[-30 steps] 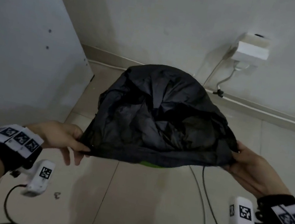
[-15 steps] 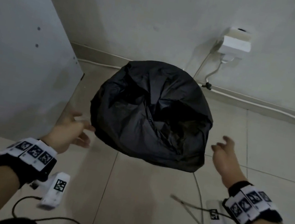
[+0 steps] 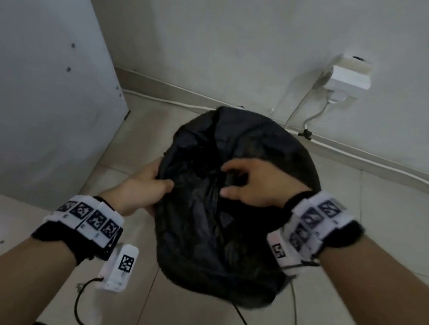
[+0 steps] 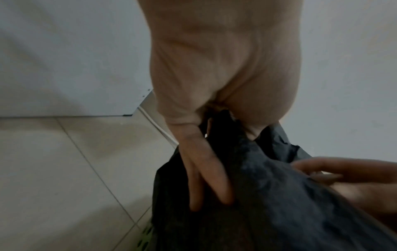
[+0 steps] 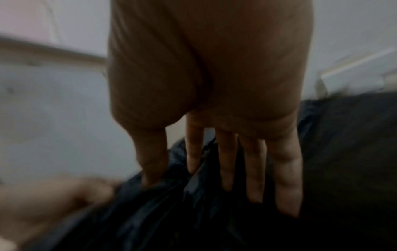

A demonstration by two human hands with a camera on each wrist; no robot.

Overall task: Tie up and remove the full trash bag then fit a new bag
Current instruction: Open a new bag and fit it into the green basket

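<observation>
- Over the bin by the wall, my two hands are on the black bag point(image 3: 230, 211), which drapes over the bin so fully that only a sliver of green bin point(image 4: 148, 232) shows at its lower edge in the left wrist view.
- Half a second ago both hands hung free of the bag, fingers spread, one on each side; a second ago they held it stretched wide by its edge. Now they have come back in and made contact.
- My left hand point(image 3: 145, 187) pinches a fold at the bag's left side: thumb on top of the plastic, fingers point(image 4: 206, 178) lying long against the outside.
- My right hand point(image 3: 255, 186) rests on top near the middle, fingers point(image 5: 253, 169) straight and spread, pressing into the crumpled plastic, grasping nothing that I can see.
- I read this as the new bag being fitted: dropped over the bin, and now being pushed down inside while the left hand keeps the edge in place.
- The full bag is not in view, so I judge that part done.
- Behind stand a wall socket point(image 3: 348, 77) with its cable point(image 3: 300, 106), and a white panel point(image 3: 37, 73) on the left.
</observation>
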